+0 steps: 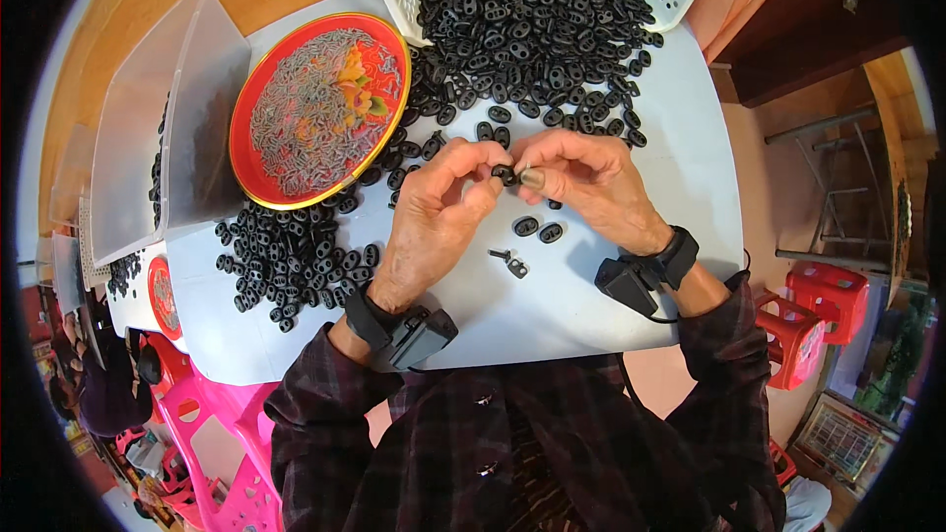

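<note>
A black oval cord lock is pinched in front of me above the white table. My left hand grips its left side between thumb and forefinger. From the right, my right hand meets it with thumb and fingertips closed together. Whether those fingertips also hold a small part is hidden. Below my hands lie two oval black pieces, each with two holes. Nearer me rest a small black plunger-like part and a flat two-holed piece.
Many black pieces spill from a white perforated basket. A red gold-rimmed plate holds small grey springs. Another black heap lies left, beside a clear plastic box. Pink chair and red stools stand around.
</note>
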{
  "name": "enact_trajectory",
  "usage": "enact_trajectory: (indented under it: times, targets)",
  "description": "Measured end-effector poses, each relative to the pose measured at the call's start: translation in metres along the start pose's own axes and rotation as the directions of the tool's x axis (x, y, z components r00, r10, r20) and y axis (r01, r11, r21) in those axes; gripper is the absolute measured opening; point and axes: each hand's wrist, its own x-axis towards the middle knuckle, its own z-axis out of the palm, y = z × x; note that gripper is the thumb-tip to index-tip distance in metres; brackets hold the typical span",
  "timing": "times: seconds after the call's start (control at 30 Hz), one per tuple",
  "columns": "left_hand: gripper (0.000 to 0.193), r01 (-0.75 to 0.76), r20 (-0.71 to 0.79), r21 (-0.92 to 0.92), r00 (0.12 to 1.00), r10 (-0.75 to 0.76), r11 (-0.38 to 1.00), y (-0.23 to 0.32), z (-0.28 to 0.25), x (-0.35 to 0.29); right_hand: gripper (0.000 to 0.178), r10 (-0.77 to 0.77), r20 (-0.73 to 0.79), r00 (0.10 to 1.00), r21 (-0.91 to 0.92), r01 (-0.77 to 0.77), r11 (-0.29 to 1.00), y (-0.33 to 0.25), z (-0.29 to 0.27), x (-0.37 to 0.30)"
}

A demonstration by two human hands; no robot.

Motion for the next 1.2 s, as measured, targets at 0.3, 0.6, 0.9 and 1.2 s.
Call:
enact_trajectory:
  times: [0.3, 0.6, 0.9, 1.2]
  targets:
    - [0.022, -0.2, -0.027, 0.2, 0.977, 0.21, 0.959, -0.001, 0.003, 0.002, 0.01, 0.09, 0.011, 0.996, 0.081, -0.09, 0.993, -0.005, 0.006, -0.001]
    - [0.014, 0.009, -0.078, -0.063, 0.997, -0.014, 0.998, 0.011, 0.003, 0.0, 0.013, -0.11, -0.017, 0.994, -0.061, 0.109, 0.992, 0.003, 0.001, -0.001]
    - [0.019, 0.222, 0.093, -0.163, 0.973, -0.209, 0.961, 0.016, -0.002, 0.0, 0.013, -0.318, 0.098, 0.943, -0.463, 0.326, 0.824, -0.011, 0.004, 0.001]
    - [0.016, 0.176, 0.02, -0.417, 0.983, -0.184, 0.892, 0.001, -0.004, 0.003, 0.013, -0.046, -0.161, 0.986, -0.058, 0.037, 0.998, -0.002, 0.004, -0.002]
